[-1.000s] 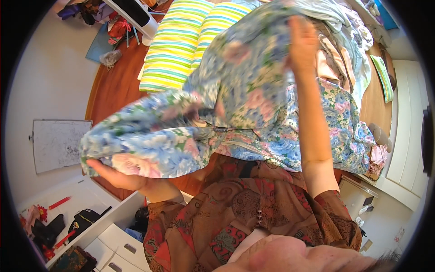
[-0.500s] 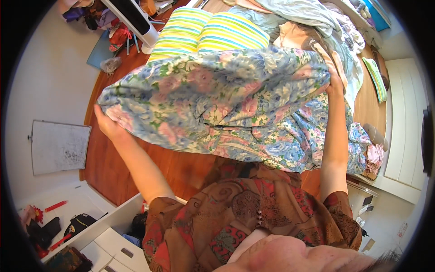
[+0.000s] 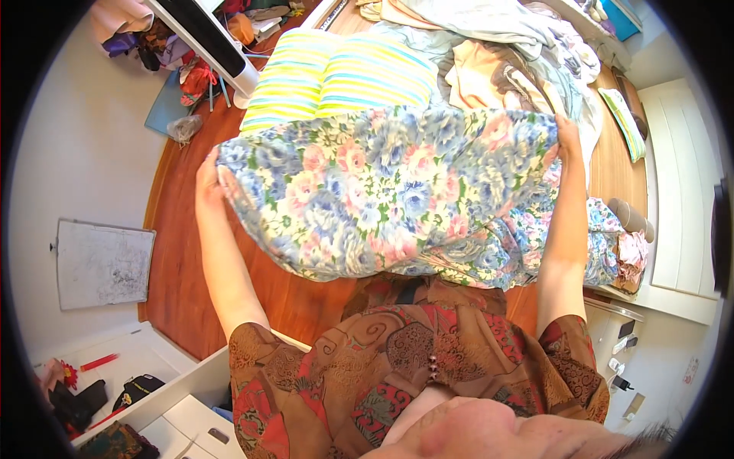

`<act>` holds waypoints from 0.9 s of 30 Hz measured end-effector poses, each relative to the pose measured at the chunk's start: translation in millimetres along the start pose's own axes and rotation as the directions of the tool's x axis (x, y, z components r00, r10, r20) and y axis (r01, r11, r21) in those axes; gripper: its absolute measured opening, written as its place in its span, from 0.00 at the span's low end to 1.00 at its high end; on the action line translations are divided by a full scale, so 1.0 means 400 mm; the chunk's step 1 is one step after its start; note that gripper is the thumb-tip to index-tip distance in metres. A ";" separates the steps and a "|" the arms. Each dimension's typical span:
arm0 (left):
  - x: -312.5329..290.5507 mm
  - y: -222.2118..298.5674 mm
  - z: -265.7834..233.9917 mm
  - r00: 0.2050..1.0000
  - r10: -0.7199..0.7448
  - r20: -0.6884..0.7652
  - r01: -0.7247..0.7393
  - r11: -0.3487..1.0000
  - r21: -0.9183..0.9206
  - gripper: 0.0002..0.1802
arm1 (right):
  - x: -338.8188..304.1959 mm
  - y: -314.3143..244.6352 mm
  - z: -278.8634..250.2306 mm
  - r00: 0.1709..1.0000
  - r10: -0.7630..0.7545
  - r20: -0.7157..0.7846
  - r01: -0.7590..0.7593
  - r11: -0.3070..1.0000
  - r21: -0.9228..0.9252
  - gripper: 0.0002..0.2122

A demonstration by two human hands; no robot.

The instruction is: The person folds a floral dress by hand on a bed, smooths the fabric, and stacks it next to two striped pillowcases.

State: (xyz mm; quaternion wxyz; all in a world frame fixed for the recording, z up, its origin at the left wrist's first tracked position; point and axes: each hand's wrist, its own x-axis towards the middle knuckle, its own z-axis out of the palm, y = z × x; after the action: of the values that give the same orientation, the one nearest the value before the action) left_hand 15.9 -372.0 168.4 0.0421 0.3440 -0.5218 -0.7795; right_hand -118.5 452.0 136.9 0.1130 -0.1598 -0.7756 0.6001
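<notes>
A large floral sheet (image 3: 382, 191), blue, pink and cream with green leaves, is stretched across in front of me. My left hand (image 3: 210, 176) is closed on its far left corner area. At the far right my right hand (image 3: 567, 139) grips the upper edge. Between the hands the cloth hangs fairly flat, its lower edge bowing down toward me. More of the same floral cloth lies bunched on the right, partly behind my right forearm. Just past the upper edge are yellow, white and blue striped pillows (image 3: 378, 73), their near ends hidden by the sheet.
Rumpled pale bedding (image 3: 489, 23) and a peach cloth (image 3: 478, 73) lie beyond, on a wooden bed surface (image 3: 612, 153). A white and black upright appliance (image 3: 206, 46) stands far left. A whiteboard (image 3: 105, 264) leans on the left wall. Near left is a white drawer unit (image 3: 180, 379).
My left hand has come inward and slightly up, while the right hand has barely shifted. The sheet has gone from billowed and folded to flatter, and its upper edge sits lower in view.
</notes>
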 end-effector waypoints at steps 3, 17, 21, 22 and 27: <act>0.080 -0.069 0.082 0.990 -0.020 0.139 0.039 0.989 -0.140 0.15 | 0.021 0.065 -0.133 1.000 -0.012 0.002 0.012 0.981 -0.194 0.13; -0.110 -0.145 0.099 0.913 0.055 0.404 -0.100 0.991 0.092 0.17 | -0.205 -0.005 -0.051 0.979 0.136 0.153 -0.181 0.926 0.331 0.14; -0.045 -0.297 0.087 0.963 0.025 0.267 -0.041 0.998 0.053 0.13 | -0.187 0.110 -0.109 0.980 0.173 0.096 -0.196 0.912 0.360 0.12; -0.055 -0.322 0.091 0.963 0.029 0.266 -0.023 0.999 -0.028 0.13 | -0.204 0.125 -0.102 0.977 0.196 0.081 -0.212 0.918 0.334 0.11; -0.045 -0.403 0.088 0.971 0.097 0.220 -0.101 0.995 0.008 0.17 | -0.233 0.203 -0.108 0.967 0.221 0.125 -0.250 0.914 0.318 0.10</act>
State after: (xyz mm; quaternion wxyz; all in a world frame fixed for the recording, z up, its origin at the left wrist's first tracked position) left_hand 56.7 -263.9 49.1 0.0196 0.2298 -0.5472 -0.8046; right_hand -7.4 473.5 70.9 0.0315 -0.2045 -0.6429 0.7375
